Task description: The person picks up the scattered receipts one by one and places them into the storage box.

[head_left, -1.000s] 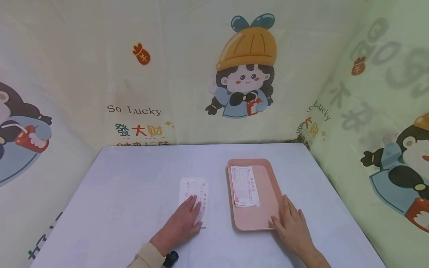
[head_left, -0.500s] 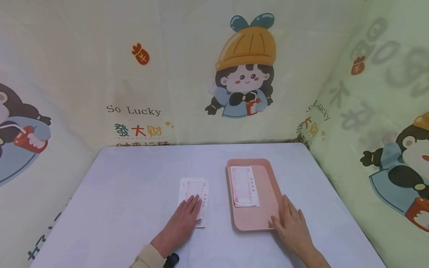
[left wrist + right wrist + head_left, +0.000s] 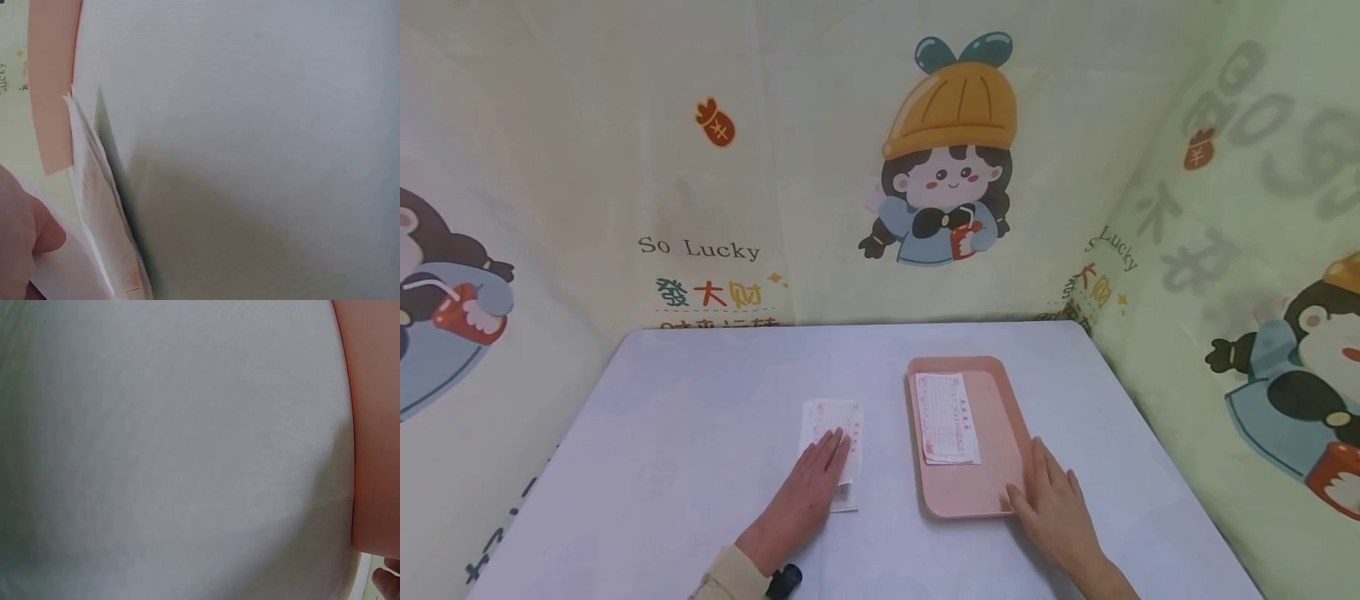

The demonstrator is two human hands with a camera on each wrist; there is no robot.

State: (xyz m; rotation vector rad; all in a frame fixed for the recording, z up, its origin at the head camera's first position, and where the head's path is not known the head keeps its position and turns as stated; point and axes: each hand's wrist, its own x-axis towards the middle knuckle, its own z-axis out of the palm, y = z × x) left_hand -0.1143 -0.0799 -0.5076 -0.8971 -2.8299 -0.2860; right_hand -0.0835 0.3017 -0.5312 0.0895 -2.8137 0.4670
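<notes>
My left hand (image 3: 805,492) lies over a small stack of paper slips with red printed tables (image 3: 820,418), left of the tray. Its fingers are straight and together on the top slip, and the thumb is hidden in the head view. Below the top slip's near edge, a lower sheet shows. From the left wrist, the slips (image 3: 106,206) appear as layered edges. At the near right corner of a pink tray (image 3: 977,492) is my right hand (image 3: 1056,517), fingers straight along the tray's side, thumb at the corner. More printed slips (image 3: 946,421) lie in the tray's left half.
Both stacks stand on a white table (image 3: 700,417). Cloth walls (image 3: 820,208) with cartoon prints and lettering rise behind it and at both sides. A dark band (image 3: 785,581) sits at my left wrist, beside the beige sleeve (image 3: 733,575).
My left hand's spread fingers have closed together and moved slightly up the stack, and the thumb has gone from view. More of the lower sheet now shows. Right hand and tray stay put.
</notes>
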